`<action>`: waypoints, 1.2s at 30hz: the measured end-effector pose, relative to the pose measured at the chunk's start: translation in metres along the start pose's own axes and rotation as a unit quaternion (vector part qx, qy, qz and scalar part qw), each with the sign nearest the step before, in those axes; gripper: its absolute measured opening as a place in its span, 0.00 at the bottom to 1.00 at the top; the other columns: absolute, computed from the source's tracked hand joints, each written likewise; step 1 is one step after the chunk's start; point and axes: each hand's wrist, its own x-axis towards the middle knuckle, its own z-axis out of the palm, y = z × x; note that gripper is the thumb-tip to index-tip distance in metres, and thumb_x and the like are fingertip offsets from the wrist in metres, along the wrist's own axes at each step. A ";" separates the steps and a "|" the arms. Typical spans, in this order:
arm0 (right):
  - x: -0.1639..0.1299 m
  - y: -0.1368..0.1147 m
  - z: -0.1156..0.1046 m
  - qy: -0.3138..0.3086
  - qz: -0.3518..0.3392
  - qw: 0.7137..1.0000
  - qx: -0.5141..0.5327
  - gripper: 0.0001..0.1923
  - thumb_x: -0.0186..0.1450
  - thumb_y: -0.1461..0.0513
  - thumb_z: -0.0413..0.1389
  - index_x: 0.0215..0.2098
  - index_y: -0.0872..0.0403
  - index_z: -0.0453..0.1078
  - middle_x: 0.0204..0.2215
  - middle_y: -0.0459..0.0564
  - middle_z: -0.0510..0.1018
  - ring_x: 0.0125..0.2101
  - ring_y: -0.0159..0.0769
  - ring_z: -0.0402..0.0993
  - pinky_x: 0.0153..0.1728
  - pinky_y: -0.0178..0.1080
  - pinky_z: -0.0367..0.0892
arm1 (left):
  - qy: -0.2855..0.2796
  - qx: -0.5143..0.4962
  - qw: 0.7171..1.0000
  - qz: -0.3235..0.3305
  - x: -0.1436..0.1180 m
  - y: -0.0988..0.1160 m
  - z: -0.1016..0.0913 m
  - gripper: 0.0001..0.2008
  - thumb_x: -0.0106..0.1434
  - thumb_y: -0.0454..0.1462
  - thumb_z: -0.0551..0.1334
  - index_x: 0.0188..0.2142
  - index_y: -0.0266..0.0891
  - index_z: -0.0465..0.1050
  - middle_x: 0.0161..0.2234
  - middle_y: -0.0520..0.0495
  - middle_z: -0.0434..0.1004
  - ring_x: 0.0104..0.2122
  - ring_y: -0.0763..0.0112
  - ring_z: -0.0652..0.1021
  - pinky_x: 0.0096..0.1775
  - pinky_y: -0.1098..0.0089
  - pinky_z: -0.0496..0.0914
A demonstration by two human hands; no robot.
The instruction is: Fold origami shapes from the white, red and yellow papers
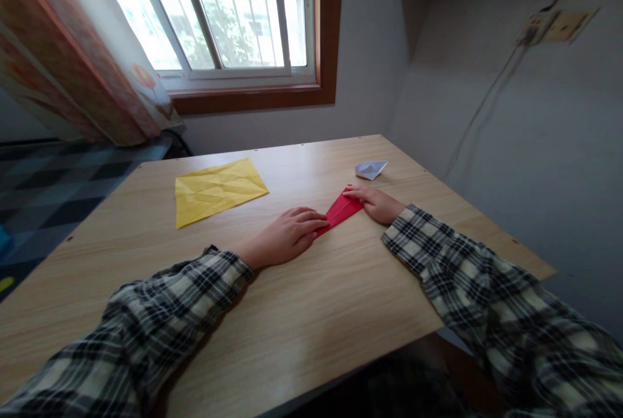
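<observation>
Wooden table (302,314), bearing yellow sheet (217,189), red folded paper (341,210) and small white paper boat (370,169). Left hand (287,236) flat, fingers together, pressing red paper's near tip. Right hand (377,202) palm-down, fingers together on far corner.

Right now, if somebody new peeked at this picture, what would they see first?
Probably the red folded paper in the middle of the wooden table, pressed flat by the left hand and the right hand, one at each end. Next, the creased yellow sheet lying to the left of it, nearer the window, and a small white folded paper shape just beyond the right hand.
</observation>
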 end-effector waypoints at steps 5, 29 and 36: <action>0.000 -0.005 -0.004 -0.005 -0.006 1.000 0.001 0.23 0.69 0.62 0.50 0.60 0.58 0.71 0.63 0.59 0.70 0.66 0.44 0.63 0.67 0.51 0.56 | 0.003 -0.004 1.000 0.001 0.000 0.001 -0.001 0.19 0.74 0.37 0.52 0.60 0.42 0.71 0.58 0.43 0.75 0.58 0.60 0.72 0.62 0.55 0.65; 0.000 -0.008 -0.006 -0.010 -0.001 1.000 0.001 0.22 0.69 0.62 0.51 0.60 0.54 0.72 0.63 0.56 0.70 0.65 0.44 0.63 0.67 0.53 0.56 | 0.006 -0.008 1.000 0.006 0.000 0.001 -0.001 0.19 0.74 0.37 0.52 0.61 0.44 0.71 0.58 0.42 0.75 0.58 0.59 0.72 0.61 0.54 0.65; -0.001 -0.010 -0.007 -0.013 0.007 1.000 -0.004 0.22 0.69 0.62 0.51 0.60 0.54 0.72 0.63 0.56 0.70 0.65 0.44 0.64 0.67 0.53 0.56 | 0.005 -0.009 1.000 0.003 0.000 0.002 -0.001 0.19 0.74 0.37 0.51 0.61 0.44 0.71 0.58 0.43 0.75 0.57 0.60 0.72 0.61 0.55 0.65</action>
